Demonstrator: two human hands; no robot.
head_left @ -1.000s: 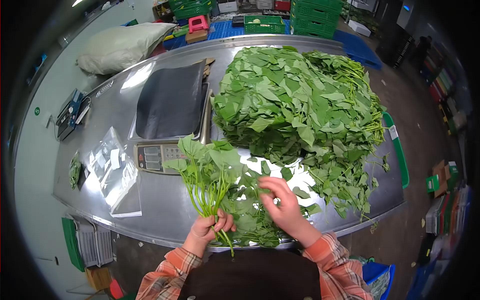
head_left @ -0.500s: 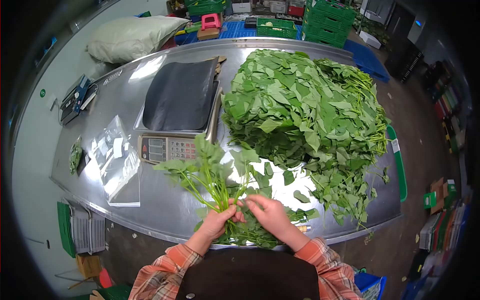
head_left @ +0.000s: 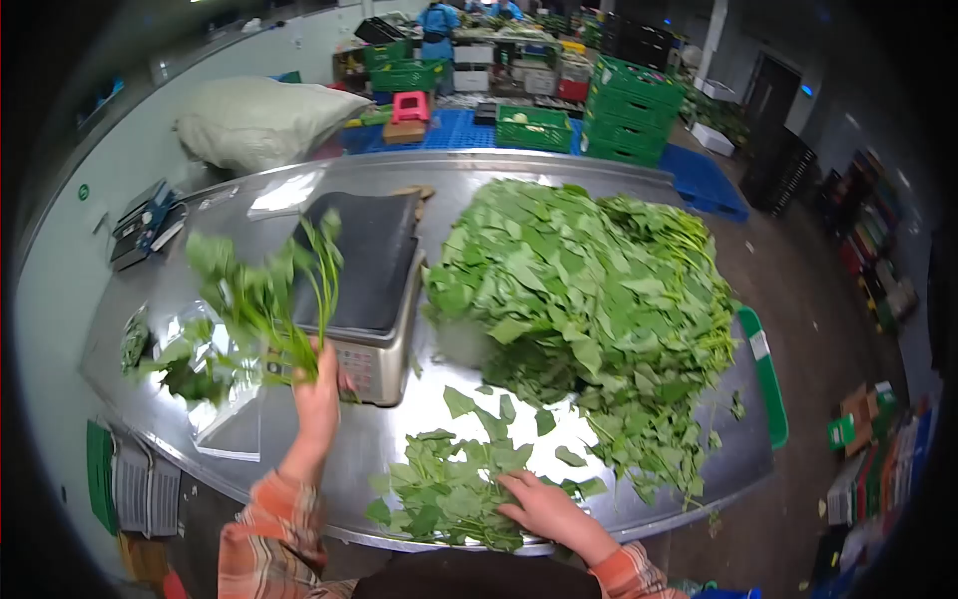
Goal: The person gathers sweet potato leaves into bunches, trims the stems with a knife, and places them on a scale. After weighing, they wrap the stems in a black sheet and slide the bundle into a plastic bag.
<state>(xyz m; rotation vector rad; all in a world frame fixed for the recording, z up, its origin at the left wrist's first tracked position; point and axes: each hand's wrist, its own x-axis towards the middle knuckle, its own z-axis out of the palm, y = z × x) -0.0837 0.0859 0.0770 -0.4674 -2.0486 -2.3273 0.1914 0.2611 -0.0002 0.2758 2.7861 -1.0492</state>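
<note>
My left hand [head_left: 317, 399] is closed around the stems of a bunch of leafy greens [head_left: 249, 299], lifted in front of the scale [head_left: 384, 374]. The leaves fan up and to the left, partly blurred, and cover part of the scale's keypad. My right hand [head_left: 547, 511] lies with its fingers out on a small heap of loose leaves [head_left: 444, 489] at the table's near edge. I see nothing gripped in it. A large pile of the same greens [head_left: 579, 280] stands right of the scale, stems facing right.
The metal table [head_left: 349, 494] holds a clear plastic bag [head_left: 230, 429] and a small green bundle [head_left: 135, 339] at left. A white sack [head_left: 259, 120] lies beyond its back left edge. Green crates [head_left: 629, 115] stack up behind. People in blue [head_left: 437, 30] stand far off.
My left hand has carried the bunch leftward and up, away from my right hand. The right hand has moved down onto the loose leaves. The view has tilted upward.
</note>
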